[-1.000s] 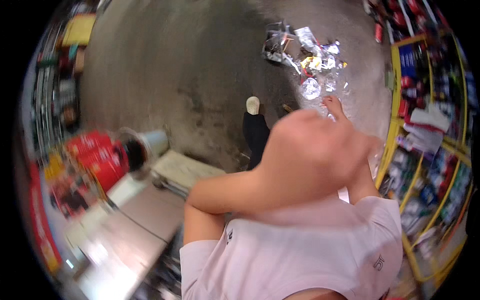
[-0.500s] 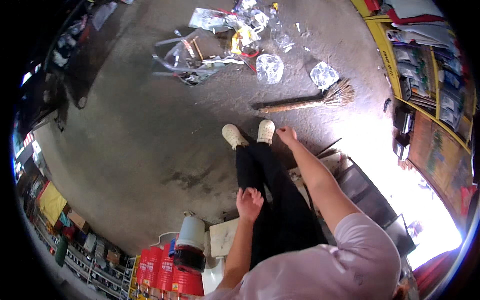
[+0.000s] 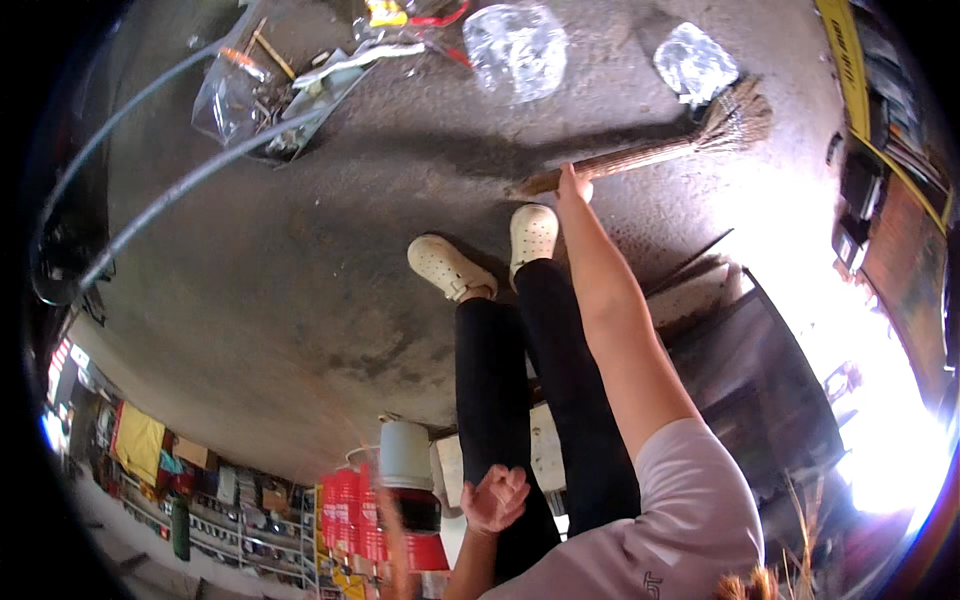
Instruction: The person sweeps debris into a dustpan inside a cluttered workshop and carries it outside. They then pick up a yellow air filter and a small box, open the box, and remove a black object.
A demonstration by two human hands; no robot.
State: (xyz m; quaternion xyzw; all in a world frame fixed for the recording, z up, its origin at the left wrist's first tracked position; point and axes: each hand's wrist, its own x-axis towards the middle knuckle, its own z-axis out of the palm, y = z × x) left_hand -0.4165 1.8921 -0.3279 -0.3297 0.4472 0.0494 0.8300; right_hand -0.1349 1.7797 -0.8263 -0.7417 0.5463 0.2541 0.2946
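A straw broom (image 3: 650, 153) lies at an angle on the concrete floor, its bristles to the right. My right hand (image 3: 573, 185) reaches down past my shoes and is closed round the broom's handle near its left end. My left hand (image 3: 497, 498) hovers over my left leg, fingers loosely curled and slightly apart, with nothing in it. Crumpled clear plastic (image 3: 695, 62) rests just beyond the bristles. Another clear plastic sheet (image 3: 515, 55) lies farther left.
Litter with a clear bag (image 3: 230, 100) and long grey tubes (image 3: 200, 180) is at the far left. A pale bucket (image 3: 407, 455) and red containers (image 3: 350, 510) stand near my left arm. Dark panels (image 3: 750, 370) stand right of my legs. Yellow shelving (image 3: 845, 65) is at the far right.
My right hand has moved down and forward from beside my shoe and taken hold of the broom handle. My left hand has stayed near my leg. The view has leaned closer to the floor.
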